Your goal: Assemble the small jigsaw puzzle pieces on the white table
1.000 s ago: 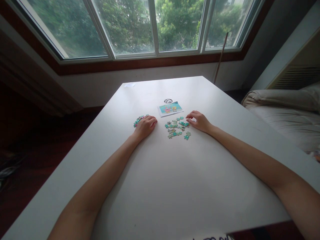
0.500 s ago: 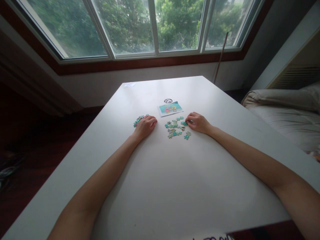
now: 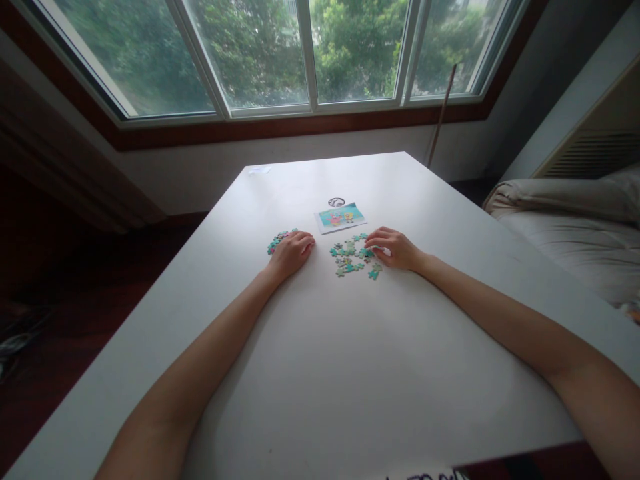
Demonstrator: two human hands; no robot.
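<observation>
Several loose teal puzzle pieces (image 3: 350, 259) lie scattered on the white table (image 3: 320, 360). My right hand (image 3: 393, 248) rests at their right edge, fingers curled, fingertips pinched on a puzzle piece (image 3: 369, 253). My left hand (image 3: 291, 254) lies on the table with fingers curled loosely, covering part of a joined cluster of puzzle pieces (image 3: 278, 239). A small picture card (image 3: 340, 217) lies just beyond the loose pieces.
A small dark round object (image 3: 337, 201) sits behind the card. A slip of paper (image 3: 260, 170) lies at the table's far left corner. A thin stick (image 3: 440, 117) leans by the window. A cushion or bedding (image 3: 565, 220) lies to the right.
My right hand slid left and down onto the edge of the loose pieces and closed its fingers on one. My left hand stayed put.
</observation>
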